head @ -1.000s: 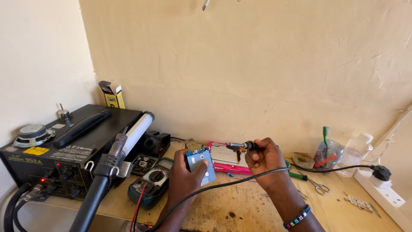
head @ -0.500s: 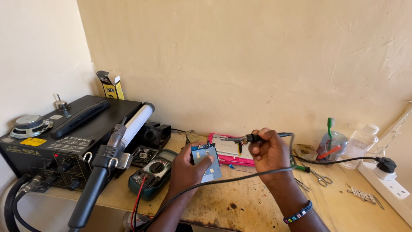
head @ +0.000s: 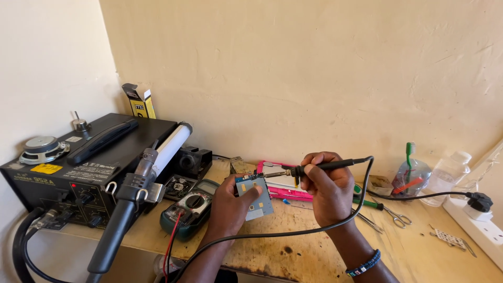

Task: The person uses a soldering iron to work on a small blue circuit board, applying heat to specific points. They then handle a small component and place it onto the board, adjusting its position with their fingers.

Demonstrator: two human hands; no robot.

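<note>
Left hand [head: 226, 209] grips circuit board [head: 254, 195], half-hidden; right hand [head: 326, 186] clamps soldering iron [head: 314, 167].

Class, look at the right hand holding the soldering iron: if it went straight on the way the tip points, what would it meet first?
Probably the circuit board held in the left hand: the right hand aims the soldering iron leftward at the board's top edge.

Black boxy rework station [head: 78, 173] with hot-air wand [head: 123, 220] at left, green multimeter [head: 189, 208] beside it, yellow carton [head: 140, 100] behind, steel scissors [head: 393, 215], clear plastic bottle [head: 445, 175], white power strip [head: 479, 228] on scorched wooden worktop [head: 293, 251]
</note>
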